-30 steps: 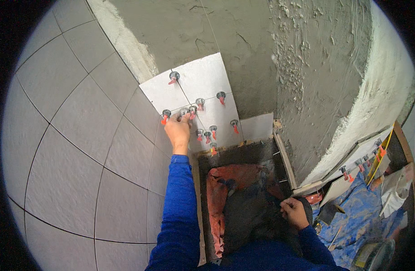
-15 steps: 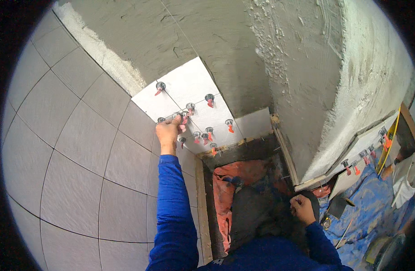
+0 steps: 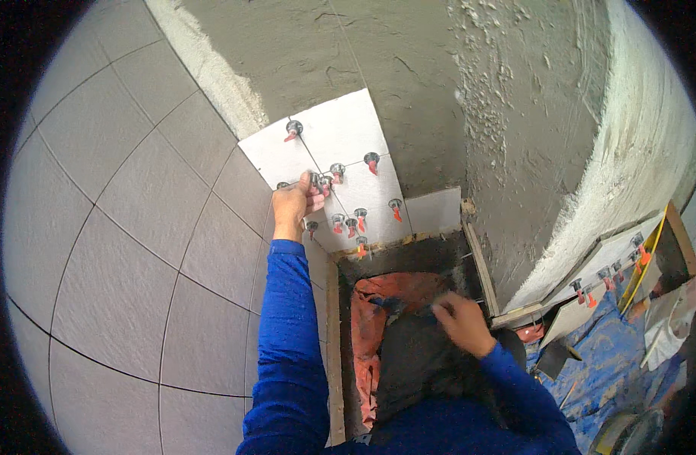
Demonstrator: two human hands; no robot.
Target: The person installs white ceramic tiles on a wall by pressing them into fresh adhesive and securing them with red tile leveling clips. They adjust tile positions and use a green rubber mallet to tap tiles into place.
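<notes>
White wall tiles (image 3: 329, 125) carry several tile levelling clips with dark round caps and red or orange handles. My left hand (image 3: 291, 206) reaches out to the tiles, its thumb and fingers closed on a levelling clip (image 3: 315, 182) near the joint where the tiles meet; the fingers partly cover it. Just right of those fingers stands another levelling clip (image 3: 337, 174). Over my dark trousers is my right hand (image 3: 466, 324), apart from the tiles. Motion smears its fingers, so whether they hold anything does not show.
Grey tiles (image 3: 120, 212) cover the left side. Bare grey render (image 3: 409, 98) rises above the white tiles, with a rough plastered corner (image 3: 530, 144) jutting out at right. Red sheeting (image 3: 367, 334) lies below. Tools and a blue tarp (image 3: 590, 356) are at lower right.
My right hand has lifted and moved left, away from the side of my leg. My left hand stays at the same clip. The view has shifted slightly.
</notes>
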